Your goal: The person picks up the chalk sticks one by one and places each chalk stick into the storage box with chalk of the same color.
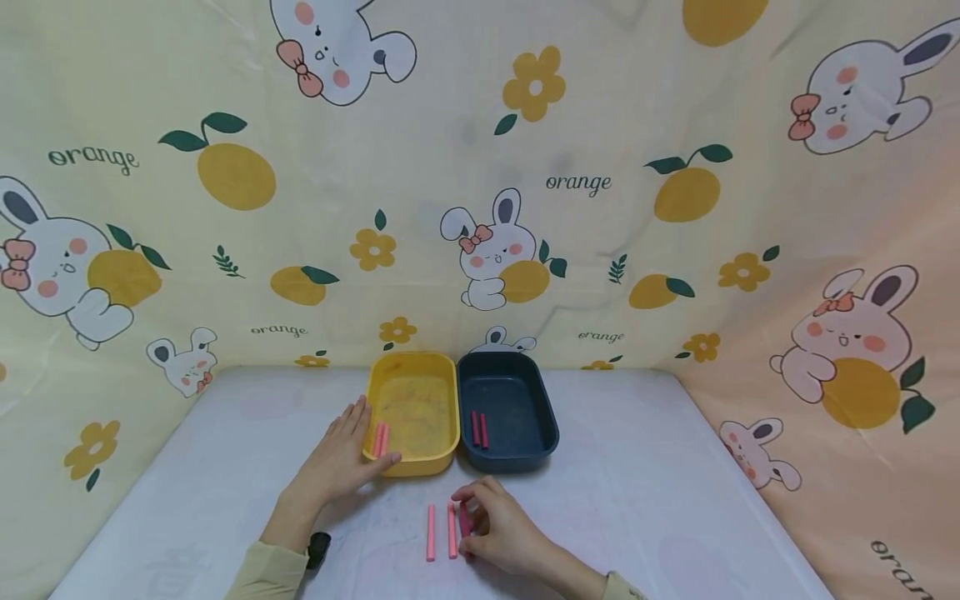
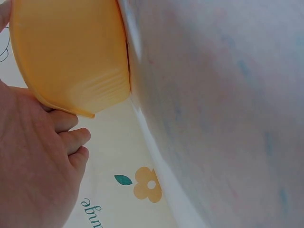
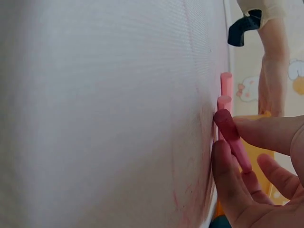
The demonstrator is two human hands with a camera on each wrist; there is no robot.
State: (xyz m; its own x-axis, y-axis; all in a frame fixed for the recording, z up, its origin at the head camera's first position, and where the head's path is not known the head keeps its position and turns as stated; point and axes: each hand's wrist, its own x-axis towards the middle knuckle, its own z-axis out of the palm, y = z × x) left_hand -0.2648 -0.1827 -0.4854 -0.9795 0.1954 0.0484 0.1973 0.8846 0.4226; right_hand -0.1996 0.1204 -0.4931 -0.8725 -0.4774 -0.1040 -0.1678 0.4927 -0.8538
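My right hand [image 1: 506, 529] pinches a dark pink chalk stick [image 3: 230, 135] between thumb and fingers; in the right wrist view the stick is tilted, close to the tabletop. Just left of it, two light pink chalk sticks [image 1: 431, 533] lie side by side on the table. My left hand [image 1: 341, 454] rests against the near left corner of a yellow bin [image 1: 420, 468], fingers along its side and thumb at the front rim. Two light pink chalks [image 1: 382, 438] lie inside that bin. A dark blue bin [image 1: 510, 460] beside it holds two dark pink chalks [image 1: 479, 430].
The white-covered table [image 1: 637, 500] carries faint coloured smudges. Behind and around it hangs a cream cloth [image 1: 420, 167] printed with rabbits and oranges. The two bins stand touching near the table's far edge. A black band [image 1: 318, 550] is on the left wrist.
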